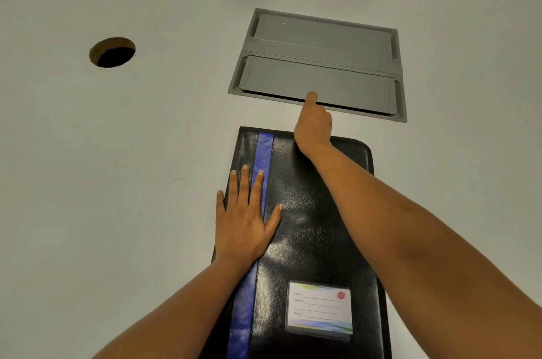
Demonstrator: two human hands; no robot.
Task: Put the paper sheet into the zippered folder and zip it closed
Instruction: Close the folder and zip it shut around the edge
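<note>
**Zipping stage, far edge**

Zippered folder (316, 212) lies closed on table (117, 182); paper sheet unseen, likely inside; left hand (246, 220) flat, fingers spread, pinning cover; right hand (313, 124) curled at far edge, grip hidden; next, probably a steady zipper pull.

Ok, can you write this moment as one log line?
folder: closed, flat on table | left hand: pressing flat on cover | right hand: curled at far edge, zip pull hidden | paper: not in view
</note>
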